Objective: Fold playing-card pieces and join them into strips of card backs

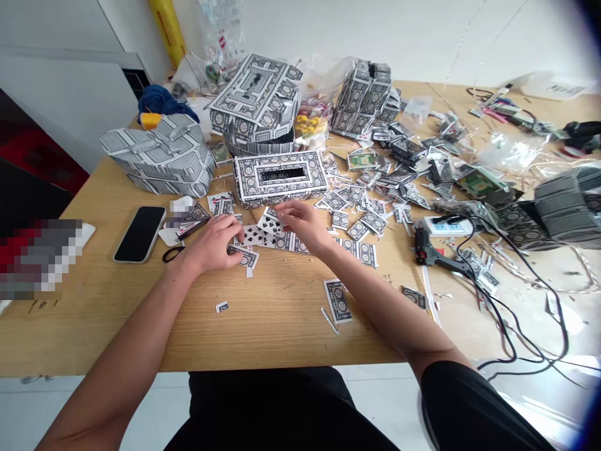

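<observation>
My right hand (305, 227) pinches a playing card (267, 223) with black pips, tilted just above the row of cards. My left hand (213, 244) rests with bent, parted fingers at the row's left end, its fingertips touching cards. Between the hands lies a face-up playing card (253, 235); patterned card backs (292, 243) continue the row to the right. Below the left fingers is a face-down card (244, 257). Directly behind the hands stands a tissue box (282, 178) covered in folded cards, with a dark slot in its top.
A phone (139, 234) and black scissors handle (173, 254) lie left. Behind are a card-covered basket (164, 156) and lidded box (256, 94). Card pieces (370, 222) spread rightward, towards a glue gun (434, 254), power strip (448, 225) and cables. One card (338, 300) lies nearer me.
</observation>
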Demonstrator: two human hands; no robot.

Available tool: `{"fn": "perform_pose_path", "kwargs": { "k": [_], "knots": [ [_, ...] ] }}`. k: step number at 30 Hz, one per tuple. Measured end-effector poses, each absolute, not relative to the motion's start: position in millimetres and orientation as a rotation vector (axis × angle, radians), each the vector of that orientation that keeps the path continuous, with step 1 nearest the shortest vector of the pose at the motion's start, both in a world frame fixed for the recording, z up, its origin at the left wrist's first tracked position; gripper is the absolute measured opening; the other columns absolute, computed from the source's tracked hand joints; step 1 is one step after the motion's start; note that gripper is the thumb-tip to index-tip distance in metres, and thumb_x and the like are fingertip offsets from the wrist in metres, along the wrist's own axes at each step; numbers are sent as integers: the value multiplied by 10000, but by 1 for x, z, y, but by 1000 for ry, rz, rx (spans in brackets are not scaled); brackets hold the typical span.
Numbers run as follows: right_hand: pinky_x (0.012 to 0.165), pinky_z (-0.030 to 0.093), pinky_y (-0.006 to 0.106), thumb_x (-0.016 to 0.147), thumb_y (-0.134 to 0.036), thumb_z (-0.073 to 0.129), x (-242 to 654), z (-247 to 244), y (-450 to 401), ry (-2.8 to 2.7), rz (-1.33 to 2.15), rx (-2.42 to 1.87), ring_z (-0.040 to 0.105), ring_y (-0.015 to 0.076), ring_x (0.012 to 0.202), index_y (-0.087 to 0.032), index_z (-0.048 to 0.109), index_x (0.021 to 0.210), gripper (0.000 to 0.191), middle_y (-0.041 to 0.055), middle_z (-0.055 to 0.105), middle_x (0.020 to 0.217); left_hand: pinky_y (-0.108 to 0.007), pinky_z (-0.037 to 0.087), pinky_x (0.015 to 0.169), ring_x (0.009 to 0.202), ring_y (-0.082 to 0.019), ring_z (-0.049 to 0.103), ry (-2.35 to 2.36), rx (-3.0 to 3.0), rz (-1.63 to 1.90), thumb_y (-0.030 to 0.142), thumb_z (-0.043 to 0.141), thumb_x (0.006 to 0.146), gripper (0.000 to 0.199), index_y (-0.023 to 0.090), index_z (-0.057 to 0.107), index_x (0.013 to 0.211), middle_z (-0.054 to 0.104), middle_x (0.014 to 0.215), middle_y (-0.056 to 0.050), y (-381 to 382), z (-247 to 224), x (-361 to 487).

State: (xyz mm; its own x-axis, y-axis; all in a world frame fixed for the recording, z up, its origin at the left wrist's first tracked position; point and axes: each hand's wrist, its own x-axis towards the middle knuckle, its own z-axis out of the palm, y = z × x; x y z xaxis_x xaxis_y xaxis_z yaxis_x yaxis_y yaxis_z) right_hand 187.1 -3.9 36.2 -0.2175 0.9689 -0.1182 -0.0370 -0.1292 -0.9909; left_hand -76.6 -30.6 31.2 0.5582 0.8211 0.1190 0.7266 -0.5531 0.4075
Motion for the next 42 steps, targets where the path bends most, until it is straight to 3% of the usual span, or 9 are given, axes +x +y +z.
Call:
{"fn": "perform_pose_path", "kwargs": {
  "k": [15, 20, 25, 32, 36, 42],
  "knots": [
    [687, 532, 287, 798, -350, 780, 184, 33, -4, -1162, 1549, -1225, 600, 150, 780, -205, 711, 976, 239, 16, 652, 844, -435, 471, 933, 972, -271, 601, 1205, 2408, 433, 534, 712, 940, 376, 212, 610, 776, 638, 939, -61, -32, 22, -69],
    [683, 523, 287, 794, -355, 791, 185, 34, -3, -1144, 1549, -1233, 604, 155, 781, -205, 715, 966, 240, 11, 654, 816, -453, 461, 970, 1004, -291, 615, 1228, 2446, 396, 600, 811, 827, 417, 216, 649, 848, 636, 981, -57, -36, 32, -69],
    [679, 519, 286, 813, -338, 773, 185, 36, -4, -1137, 1546, -1244, 599, 155, 788, -196, 720, 965, 214, 14, 648, 818, -404, 486, 864, 966, -280, 630, 1234, 2334, 341, 594, 853, 776, 437, 220, 629, 752, 642, 958, -54, -37, 34, -66],
    [678, 515, 284, 787, -360, 799, 185, 33, -3, -1152, 1542, -1231, 601, 150, 782, -199, 717, 959, 250, 9, 651, 822, -303, 469, 689, 729, -183, 631, 1253, 2087, 554, 553, 706, 938, 340, 233, 636, 850, 700, 814, -2, -38, 30, -66],
    [662, 514, 286, 823, -319, 771, 184, 33, -3, -1156, 1532, -1233, 601, 148, 767, -195, 713, 947, 185, 12, 647, 813, -277, 470, 652, 663, -161, 648, 1353, 2047, 692, 528, 684, 964, 296, 238, 665, 908, 729, 810, 9, -37, 31, -70],
    [668, 529, 295, 859, -302, 747, 184, 31, -4, -1211, 1534, -1245, 596, 145, 755, -201, 708, 952, 142, 13, 635, 810, -257, 424, 526, 455, -130, 587, 1443, 1837, 849, 551, 696, 953, 309, 246, 649, 940, 625, 604, 66, -34, 30, -74]
  ]
}}
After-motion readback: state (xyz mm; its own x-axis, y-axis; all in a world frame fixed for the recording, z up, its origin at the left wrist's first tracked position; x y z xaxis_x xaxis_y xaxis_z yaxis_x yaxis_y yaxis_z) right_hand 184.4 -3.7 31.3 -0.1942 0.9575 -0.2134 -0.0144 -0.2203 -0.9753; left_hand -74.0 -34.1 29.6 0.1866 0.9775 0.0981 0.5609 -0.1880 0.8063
